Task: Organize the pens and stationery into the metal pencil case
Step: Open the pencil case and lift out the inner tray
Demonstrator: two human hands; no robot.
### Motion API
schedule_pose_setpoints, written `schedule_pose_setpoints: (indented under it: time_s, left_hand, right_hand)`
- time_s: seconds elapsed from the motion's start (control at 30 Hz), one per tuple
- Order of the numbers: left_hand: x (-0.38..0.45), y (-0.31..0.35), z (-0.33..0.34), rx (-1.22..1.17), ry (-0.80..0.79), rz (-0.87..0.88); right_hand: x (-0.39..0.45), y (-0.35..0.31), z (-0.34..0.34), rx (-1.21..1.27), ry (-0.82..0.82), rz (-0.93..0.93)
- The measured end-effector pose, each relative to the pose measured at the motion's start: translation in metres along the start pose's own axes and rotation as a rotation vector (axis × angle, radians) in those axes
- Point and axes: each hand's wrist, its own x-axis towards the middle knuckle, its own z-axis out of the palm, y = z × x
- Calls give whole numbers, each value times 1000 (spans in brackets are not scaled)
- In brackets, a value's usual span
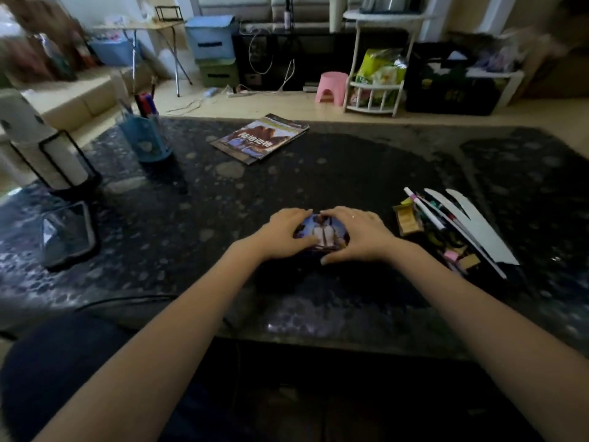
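So both hands are on the metal pencil case (322, 232), which sits flat on the dark table (223, 218) right in the middle. The left hand (283, 232) wraps its left end, the right hand (353, 234) curls round the right end, thumbs along the near edge, picture lid showing between them. The pile of pens and stationery (446, 228) lies just right of the right hand, not touching it.
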Motion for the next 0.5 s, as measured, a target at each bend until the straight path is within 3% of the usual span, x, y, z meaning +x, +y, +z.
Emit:
schedule_pose_setpoints:
  time_s: [0.13, 0.27, 0.5]
  left_hand:
    - [-36, 14, 12, -38, -49, 72]
    - [-48, 18, 22, -89, 7, 38]
    - [-50, 18, 28, -119, 85, 0]
  right_hand:
    - [-43, 0, 15, -13, 107, -30]
    - [-56, -1, 20, 48, 157, -54]
    - [-57, -9, 2, 16, 5, -36]
